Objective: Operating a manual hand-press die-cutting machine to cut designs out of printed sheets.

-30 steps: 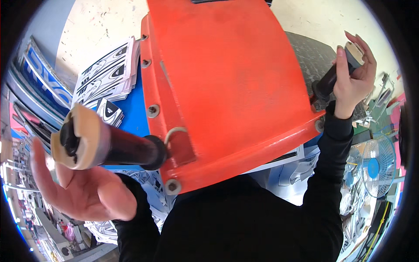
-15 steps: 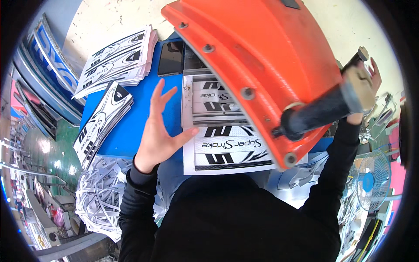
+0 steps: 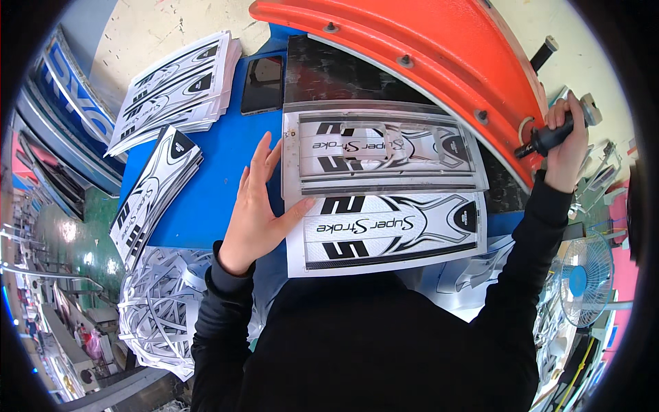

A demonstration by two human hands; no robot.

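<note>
My right hand (image 3: 568, 145) is wrapped round the black handle (image 3: 546, 142) on the red swing arm (image 3: 439, 51) of a press. Below and left of the arm, a clear cutting die (image 3: 386, 180) with a rectangular frame lies over part of a printed sheet (image 3: 395, 233). The sheet's near half, with black-and-white graphics, shows in front of the die. My left hand (image 3: 255, 216) is at the die's left side, fingers spread, thumb tip at the sheet's left edge near the die's corner. Whether the thumb presses on them, I cannot tell.
A black cutting board (image 3: 329, 72) lies under the arm. On the blue table (image 3: 213, 199) are a phone (image 3: 262, 84), a large stack of printed sheets (image 3: 171, 89) and a smaller stack of cut pieces (image 3: 154, 189). Paper offcuts (image 3: 161, 309) and a fan (image 3: 583, 278) stand lower at the sides.
The red arm has swung away toward the far right, uncovering the die and more of the sheet. My right hand moved with its handle. My left hand stays near the die's left edge.
</note>
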